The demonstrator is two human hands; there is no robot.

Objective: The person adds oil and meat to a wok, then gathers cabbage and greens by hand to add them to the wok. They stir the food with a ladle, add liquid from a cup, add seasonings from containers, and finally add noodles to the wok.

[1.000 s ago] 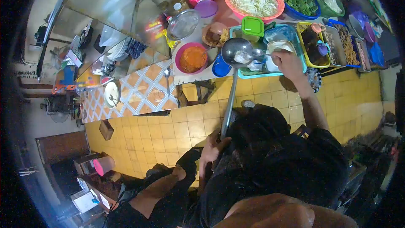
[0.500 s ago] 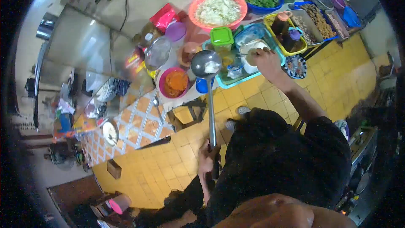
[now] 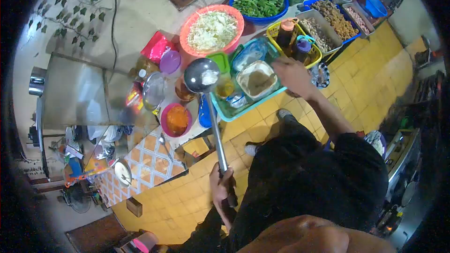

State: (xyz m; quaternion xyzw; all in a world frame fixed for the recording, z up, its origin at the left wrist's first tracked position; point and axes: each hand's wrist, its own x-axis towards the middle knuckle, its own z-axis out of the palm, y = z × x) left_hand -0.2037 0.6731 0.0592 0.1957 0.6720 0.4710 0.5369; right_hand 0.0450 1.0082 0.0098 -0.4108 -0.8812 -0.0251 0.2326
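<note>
My left hand [image 3: 222,185] is closed around the handle of a long metal ladle [image 3: 197,71], whose bowl holds a little white powder. The ladle's bowl hangs over the table, overlapping a green-lidded tub [image 3: 219,61]. My right hand [image 3: 294,77] is just right of a white container [image 3: 241,80] with greyish-brown powder inside; its fingers are blurred and partly hidden, and I cannot tell what they hold. That container sits in a turquoise tray [image 3: 228,116]. Beyond my right hand, a yellow basket [image 3: 315,61] holds bottles with orange and purple tops.
Shredded cabbage fills an orange basin [image 3: 185,37]; leafy greens fill a blue basin [image 3: 233,1]. A pink bowl of orange paste [image 3: 176,120] stands near the table edge. Trays of chopped food [image 3: 335,16] line the right end. A tiled table [image 3: 152,159] is on the left.
My right hand has moved from above the white container to its right side, uncovering the powder. The small utensil seen in its fingers no longer shows. My left hand still holds the ladle.
</note>
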